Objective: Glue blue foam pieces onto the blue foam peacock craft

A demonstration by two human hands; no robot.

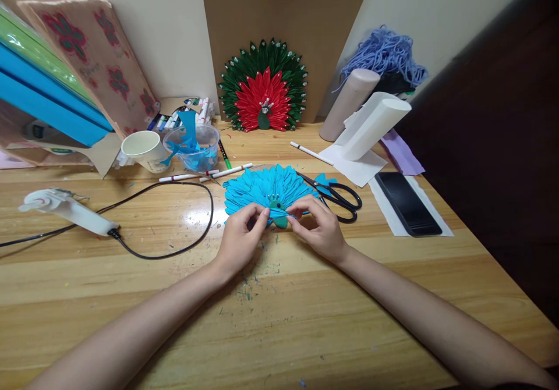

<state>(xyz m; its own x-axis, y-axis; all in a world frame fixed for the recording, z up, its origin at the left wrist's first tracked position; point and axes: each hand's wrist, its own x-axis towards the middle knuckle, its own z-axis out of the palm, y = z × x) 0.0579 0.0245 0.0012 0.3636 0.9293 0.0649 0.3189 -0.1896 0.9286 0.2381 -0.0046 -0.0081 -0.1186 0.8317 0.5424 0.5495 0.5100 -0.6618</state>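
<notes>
Left hand [245, 228]: pinches blue strip [278, 213], left end
Right hand [322, 228]: pinches right end, seemingly
Strip axis: left to right
Blue peacock [262, 183]: fan points away

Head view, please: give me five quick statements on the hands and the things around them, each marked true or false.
1. The left hand and right hand pinch a blue piece at the blue peacock. True.
2. The scissors lie left of the blue peacock. False: they lie at its right side, on the table.
3. The phone lies on a white sheet. True.
4. The left hand holds the glue gun. False: it lies on the table, apart from both hands.
5. The red and green peacock is in front of the brown board. True.
</notes>
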